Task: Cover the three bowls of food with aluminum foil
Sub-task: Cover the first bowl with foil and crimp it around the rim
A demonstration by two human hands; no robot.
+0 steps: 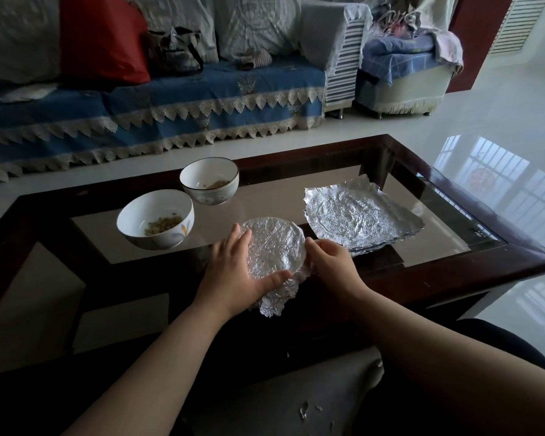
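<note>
at the near edge of the glass-topped desk (453,256) sits a bowl wrapped in foil (276,243), the sheet pulled flat across its rim and crumpled down the near side. both hands press against it — the left hand (236,269) spread flat on its left side with the thumb lying over the foil, the right hand (331,259) curled against its right edge. two uncovered bowls stand to the left, the nearer bowl (155,219) and the farther bowl (209,180), each holding a little food. loose foil sheets (359,215) lie just right of the covered bowl.
</note>
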